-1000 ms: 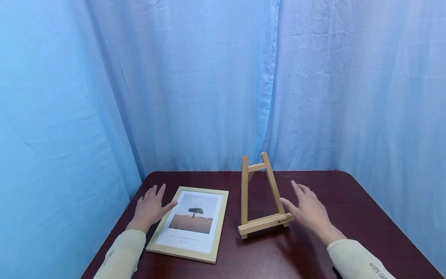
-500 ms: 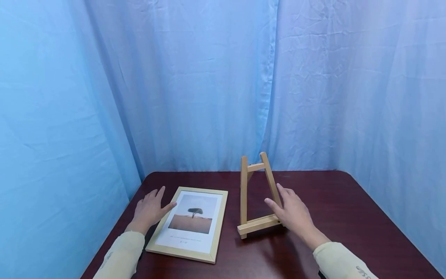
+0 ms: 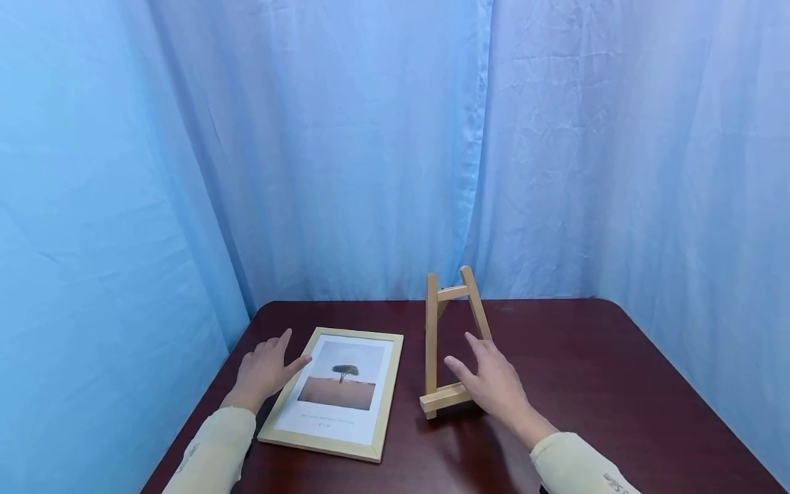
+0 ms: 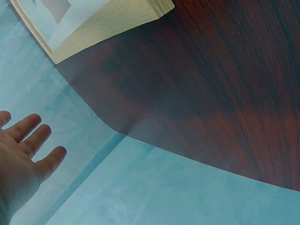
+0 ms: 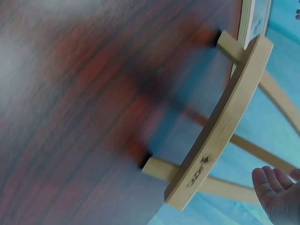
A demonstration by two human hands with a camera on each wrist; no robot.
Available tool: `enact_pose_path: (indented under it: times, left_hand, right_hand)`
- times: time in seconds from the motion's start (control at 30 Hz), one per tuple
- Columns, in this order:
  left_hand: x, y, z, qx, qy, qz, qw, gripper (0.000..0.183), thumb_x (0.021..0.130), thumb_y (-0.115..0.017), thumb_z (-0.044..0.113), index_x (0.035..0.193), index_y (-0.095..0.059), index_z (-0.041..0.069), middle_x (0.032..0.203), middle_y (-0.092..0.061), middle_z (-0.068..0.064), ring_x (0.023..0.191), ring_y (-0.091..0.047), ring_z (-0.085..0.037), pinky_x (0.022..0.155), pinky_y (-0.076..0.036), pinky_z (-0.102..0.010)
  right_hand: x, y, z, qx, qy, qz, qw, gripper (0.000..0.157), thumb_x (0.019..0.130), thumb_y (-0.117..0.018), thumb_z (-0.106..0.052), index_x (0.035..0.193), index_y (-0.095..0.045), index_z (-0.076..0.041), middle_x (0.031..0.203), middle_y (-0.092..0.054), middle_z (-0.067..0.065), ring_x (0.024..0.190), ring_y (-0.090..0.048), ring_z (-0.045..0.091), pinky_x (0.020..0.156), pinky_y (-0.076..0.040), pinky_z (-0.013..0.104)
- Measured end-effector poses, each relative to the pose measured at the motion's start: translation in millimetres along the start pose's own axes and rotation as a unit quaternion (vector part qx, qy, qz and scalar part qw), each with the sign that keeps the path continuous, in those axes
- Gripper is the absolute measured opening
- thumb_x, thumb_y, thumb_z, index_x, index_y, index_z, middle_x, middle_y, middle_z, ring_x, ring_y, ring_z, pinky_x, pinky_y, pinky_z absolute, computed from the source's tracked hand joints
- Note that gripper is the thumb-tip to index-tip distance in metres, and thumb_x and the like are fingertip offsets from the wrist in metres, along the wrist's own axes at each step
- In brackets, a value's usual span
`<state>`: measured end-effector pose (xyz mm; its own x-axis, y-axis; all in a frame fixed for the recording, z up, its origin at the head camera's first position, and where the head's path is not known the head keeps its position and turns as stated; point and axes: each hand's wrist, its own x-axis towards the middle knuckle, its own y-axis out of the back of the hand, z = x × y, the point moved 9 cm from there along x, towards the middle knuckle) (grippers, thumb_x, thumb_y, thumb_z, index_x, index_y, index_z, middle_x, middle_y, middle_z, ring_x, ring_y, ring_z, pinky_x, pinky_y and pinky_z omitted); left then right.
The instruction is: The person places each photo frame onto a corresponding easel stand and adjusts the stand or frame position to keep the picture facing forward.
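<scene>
A pale wooden picture frame (image 3: 390,391) lies flat on the table, with a print of a lone tree on a brown field behind its front. Over its left edge hovers my left hand (image 3: 262,374), fingers spread and holding nothing. To the right of the frame a small wooden easel (image 3: 431,336) stands upright, its ledge toward me. My right hand (image 3: 494,384) is in front of the easel's right leg and hides part of that leg and of the ledge. Its fingers are extended and hold nothing. In the right wrist view the easel ledge (image 5: 225,117) carries a dark printed mark.
The dark red-brown table (image 3: 586,370) has a glossy surface and rounded far corners. Light blue curtains (image 3: 370,151) hang behind it and along both sides.
My right hand has moved left, from beside the easel to in front of its right leg. The left hand, picture frame and easel stay almost where they were.
</scene>
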<state>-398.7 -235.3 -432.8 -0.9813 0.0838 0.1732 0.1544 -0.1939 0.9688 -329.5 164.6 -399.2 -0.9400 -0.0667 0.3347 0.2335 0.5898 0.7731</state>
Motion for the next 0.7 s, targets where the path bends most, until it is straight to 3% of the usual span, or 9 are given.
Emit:
enact_pose_path:
  times: [0.37, 0.7]
  left_hand:
    - [0.4, -1.4, -1.8, -0.003, 0.001, -0.005, 1.0000, 0.084, 0.095, -0.057, 0.057, 0.152, -0.034, -0.001, 0.141, -0.046, -0.033, 0.127, -0.044, -0.051, 0.101, -0.033, -0.070]
    - [-1.6, -1.9, -4.8, -0.008, 0.003, -0.009, 0.9999, 0.085, 0.094, -0.058, 0.057, 0.152, -0.033, -0.001, 0.141, -0.046, -0.033, 0.127, -0.044, -0.051, 0.101, -0.033, -0.070]
  right_hand:
    - [-3, -18.5, -18, 0.041, -0.010, -0.009, 0.999, 0.075, 0.096, -0.056, -0.055, 0.148, -0.045, -0.002, 0.140, -0.051, 0.022, 0.124, -0.053, 0.039, 0.099, -0.044, 0.057]
    - [-5, -36.9, -35, 0.094, -0.023, -0.022, 0.995, 0.080, 0.093, -0.057, -0.062, 0.146, -0.047, -0.002, 0.130, -0.058, 0.016, 0.114, -0.059, 0.031, 0.093, -0.049, 0.051]
